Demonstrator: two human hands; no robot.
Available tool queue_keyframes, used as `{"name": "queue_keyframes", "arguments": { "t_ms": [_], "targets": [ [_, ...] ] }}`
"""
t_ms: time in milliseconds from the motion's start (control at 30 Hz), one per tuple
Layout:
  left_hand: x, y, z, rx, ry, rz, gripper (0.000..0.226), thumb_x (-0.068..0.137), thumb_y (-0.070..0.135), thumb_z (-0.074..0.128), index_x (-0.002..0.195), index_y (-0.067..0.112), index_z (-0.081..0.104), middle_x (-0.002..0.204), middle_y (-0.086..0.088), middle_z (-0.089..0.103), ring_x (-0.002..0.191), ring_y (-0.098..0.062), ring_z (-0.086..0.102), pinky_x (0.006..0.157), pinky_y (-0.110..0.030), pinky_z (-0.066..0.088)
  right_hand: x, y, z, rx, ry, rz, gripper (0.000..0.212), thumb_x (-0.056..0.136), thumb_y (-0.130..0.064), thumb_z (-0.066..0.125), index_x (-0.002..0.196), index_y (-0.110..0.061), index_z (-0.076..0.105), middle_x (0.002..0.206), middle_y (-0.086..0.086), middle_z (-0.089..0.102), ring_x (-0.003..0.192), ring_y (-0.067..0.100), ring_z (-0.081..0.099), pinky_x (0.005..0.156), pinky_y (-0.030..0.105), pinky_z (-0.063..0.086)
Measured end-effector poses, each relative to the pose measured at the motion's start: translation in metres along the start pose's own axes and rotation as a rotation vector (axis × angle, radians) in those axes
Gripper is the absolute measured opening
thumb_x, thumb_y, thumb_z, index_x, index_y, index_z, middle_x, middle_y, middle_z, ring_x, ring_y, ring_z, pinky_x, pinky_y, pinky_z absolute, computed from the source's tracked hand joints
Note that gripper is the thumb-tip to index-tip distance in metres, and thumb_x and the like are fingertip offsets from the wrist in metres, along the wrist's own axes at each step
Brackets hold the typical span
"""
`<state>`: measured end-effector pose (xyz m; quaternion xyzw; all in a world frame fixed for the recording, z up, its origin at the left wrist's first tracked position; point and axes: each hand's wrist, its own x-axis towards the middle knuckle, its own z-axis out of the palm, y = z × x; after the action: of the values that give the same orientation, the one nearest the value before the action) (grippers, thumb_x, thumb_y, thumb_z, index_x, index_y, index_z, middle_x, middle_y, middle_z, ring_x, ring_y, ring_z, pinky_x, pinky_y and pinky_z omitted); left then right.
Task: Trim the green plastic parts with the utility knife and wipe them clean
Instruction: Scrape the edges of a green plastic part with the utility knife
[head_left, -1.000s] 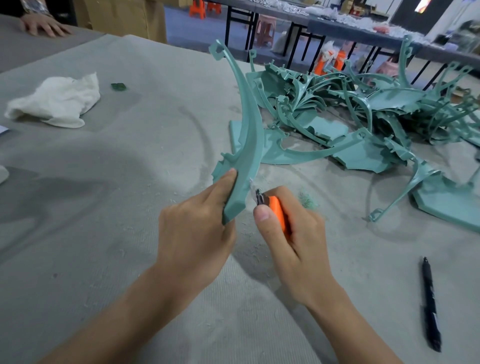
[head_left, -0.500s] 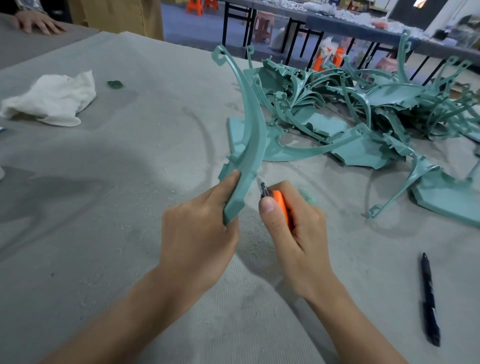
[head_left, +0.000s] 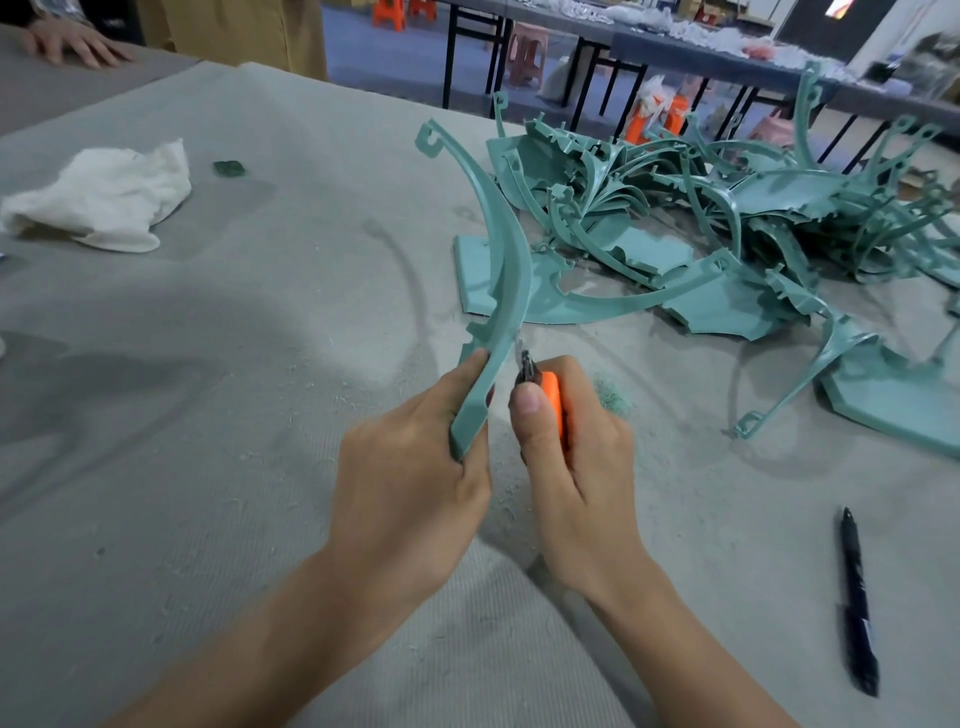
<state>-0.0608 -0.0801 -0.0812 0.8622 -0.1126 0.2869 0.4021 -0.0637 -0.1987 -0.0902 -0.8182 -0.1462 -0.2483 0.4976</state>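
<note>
Green plastic arc (head_left: 511, 270) w/ orange knife (head_left: 553, 400)

Grey cloth-covered table (head_left: 260, 467): white rag (head_left: 104, 195), green parts pile (head_left: 727, 234), black pen (head_left: 857, 603), scattered shavings (head_left: 613, 397).

A black pen (head_left: 858, 603) lies on the grey desk (head_left: 208, 467) at the right; beyond stand long tables (head_left: 691, 54) and orange stools (head_left: 387, 11).

Factory workshop: cloth-covered worktable (head_left: 260, 467), heap of moulded green parts (head_left: 727, 228), further metal-legged tables (head_left: 701, 57) behind.
</note>
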Motion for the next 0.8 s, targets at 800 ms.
{"name": "queue_keyframes", "arguments": {
  "t_ms": [800],
  "targets": [
    [-0.0018, 0.0001, 0.0007, -0.038, 0.073, 0.061, 0.015, 0.089, 0.014, 0.058, 0.075, 0.008, 0.06, 0.045, 0.022, 0.016, 0.046, 0.015, 0.036, 0.052, 0.007, 0.023, 0.0021, -0.0002, -0.0014, -0.001, 0.033, 0.0, 0.048, 0.099, -0.062, 0.033, 0.074, -0.022, 0.042, 0.061, 0.002, 0.042, 0.049, 0.016, 0.039, 0.047, 0.024, 0.032]
  ]
}}
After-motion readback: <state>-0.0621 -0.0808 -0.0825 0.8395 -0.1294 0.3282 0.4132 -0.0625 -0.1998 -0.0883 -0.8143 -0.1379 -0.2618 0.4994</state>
